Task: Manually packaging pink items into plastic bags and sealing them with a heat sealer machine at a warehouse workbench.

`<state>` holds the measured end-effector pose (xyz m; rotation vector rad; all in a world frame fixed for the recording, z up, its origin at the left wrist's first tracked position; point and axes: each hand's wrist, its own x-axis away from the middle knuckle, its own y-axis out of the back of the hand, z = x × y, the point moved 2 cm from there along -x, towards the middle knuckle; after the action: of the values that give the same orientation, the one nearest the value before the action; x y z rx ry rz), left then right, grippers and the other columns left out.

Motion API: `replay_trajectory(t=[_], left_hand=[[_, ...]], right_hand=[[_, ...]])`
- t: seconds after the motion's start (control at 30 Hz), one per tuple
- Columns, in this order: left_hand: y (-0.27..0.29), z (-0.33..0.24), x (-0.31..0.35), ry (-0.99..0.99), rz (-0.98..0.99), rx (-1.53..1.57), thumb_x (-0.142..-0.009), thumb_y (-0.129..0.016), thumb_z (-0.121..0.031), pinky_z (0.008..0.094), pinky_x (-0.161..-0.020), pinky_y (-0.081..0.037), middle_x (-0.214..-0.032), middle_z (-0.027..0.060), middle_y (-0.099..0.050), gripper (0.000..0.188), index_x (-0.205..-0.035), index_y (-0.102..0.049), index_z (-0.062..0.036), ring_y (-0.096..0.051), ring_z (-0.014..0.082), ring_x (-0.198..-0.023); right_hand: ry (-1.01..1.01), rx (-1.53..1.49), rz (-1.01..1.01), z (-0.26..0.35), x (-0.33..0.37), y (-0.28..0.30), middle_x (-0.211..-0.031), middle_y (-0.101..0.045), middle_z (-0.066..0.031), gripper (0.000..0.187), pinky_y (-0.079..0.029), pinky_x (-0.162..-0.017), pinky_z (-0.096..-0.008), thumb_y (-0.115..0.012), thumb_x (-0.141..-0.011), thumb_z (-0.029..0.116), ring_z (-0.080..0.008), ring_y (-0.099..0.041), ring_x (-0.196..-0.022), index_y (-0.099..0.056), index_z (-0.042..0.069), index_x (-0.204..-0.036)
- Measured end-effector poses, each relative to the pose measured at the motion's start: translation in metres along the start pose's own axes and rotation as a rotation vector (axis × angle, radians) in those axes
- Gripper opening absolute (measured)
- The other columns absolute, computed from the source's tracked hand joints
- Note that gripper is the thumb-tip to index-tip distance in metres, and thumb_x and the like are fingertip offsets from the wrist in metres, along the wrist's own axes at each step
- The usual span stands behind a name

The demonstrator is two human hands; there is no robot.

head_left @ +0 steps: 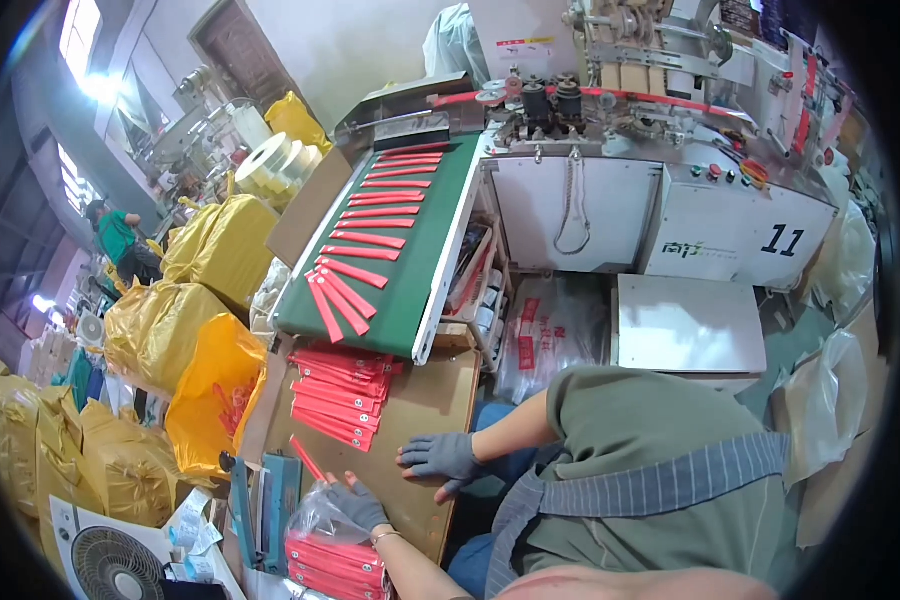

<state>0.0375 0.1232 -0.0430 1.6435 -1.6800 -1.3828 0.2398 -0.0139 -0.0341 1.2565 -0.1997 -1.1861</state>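
My left hand (pixel 358 503), in a grey fingerless glove, rests with its fingers stretched out on a crumpled clear plastic bag (pixel 315 518). Just beyond its fingertips lies a single slim red packet (pixel 308 458). Below this hand is a bundle of red packets (pixel 335 568), partly hidden by the bag and my wrist. My right hand (pixel 442 460), gloved the same way, lies flat with fingers spread on the brown tabletop (pixel 420 410) and holds nothing. A fanned pile of red packets (pixel 340 400) sits farther up the table, apart from both hands.
A green conveyor belt (pixel 410 260) slopes down to the table, carrying a row of red packets (pixel 375 225). A white machine (pixel 580 205) stands behind it. To the left are a blue metal stand (pixel 282 505), a fan (pixel 120 565), yellow sacks (pixel 220 245) and a distant person (pixel 120 235).
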Motion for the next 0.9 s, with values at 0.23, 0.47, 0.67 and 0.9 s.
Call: replay_trajectory(t=[0.23, 0.47, 0.67, 0.9], left_hand=[[0.012, -0.056, 0.01, -0.07, -0.053, 0.36, -0.091, -0.052, -0.027, 0.0408, -0.101, -0.035, -0.131, 0.0264, -0.045, 0.053, -0.131, -0.04, 0.0057, -0.044, 0.0358, -0.121], [-0.001, 0.016, 0.013, 0.279, -0.229, -0.038, -0.089, -0.055, -0.026, 0.0418, -0.099, -0.037, -0.125, 0.0272, -0.048, 0.047, -0.121, -0.049, 0.0079, -0.047, 0.0382, -0.114], [-0.01, 0.026, 0.018, 0.205, -0.215, -0.051, -0.088, -0.057, -0.026, 0.0427, -0.1, -0.036, -0.122, 0.0278, -0.049, 0.046, -0.117, -0.051, 0.0096, -0.044, 0.0397, -0.117], [-0.012, 0.031, 0.018, 0.229, -0.224, -0.082, -0.09, -0.054, -0.031, 0.0417, -0.1, -0.036, -0.122, 0.0255, -0.051, 0.049, -0.118, -0.051, 0.0092, -0.046, 0.0386, -0.116]], right_hand=[[-0.019, -0.023, -0.021, -0.003, 0.006, -0.006, -0.135, -0.039, -0.0246, 0.076, -0.025, -0.107, -0.0492, -0.06, -0.075, 0.057, -0.0407, -0.033, -0.129, -0.049, 0.0, -0.124], [0.015, -0.057, -0.048, -0.002, 0.001, -0.007, -0.132, -0.04, -0.0262, 0.076, -0.025, -0.105, -0.0529, -0.059, -0.076, 0.058, -0.0431, -0.033, -0.127, -0.048, 0.0, -0.123], [-0.003, -0.051, -0.023, -0.001, 0.005, -0.001, -0.135, -0.039, -0.0258, 0.074, -0.025, -0.106, -0.0515, -0.059, -0.078, 0.056, -0.0418, -0.032, -0.129, -0.048, -0.001, -0.124], [-0.017, -0.052, -0.003, 0.001, 0.005, 0.0, -0.137, -0.038, -0.0258, 0.073, -0.024, -0.106, -0.0513, -0.059, -0.079, 0.056, -0.0412, -0.031, -0.13, -0.048, 0.0, -0.124]])
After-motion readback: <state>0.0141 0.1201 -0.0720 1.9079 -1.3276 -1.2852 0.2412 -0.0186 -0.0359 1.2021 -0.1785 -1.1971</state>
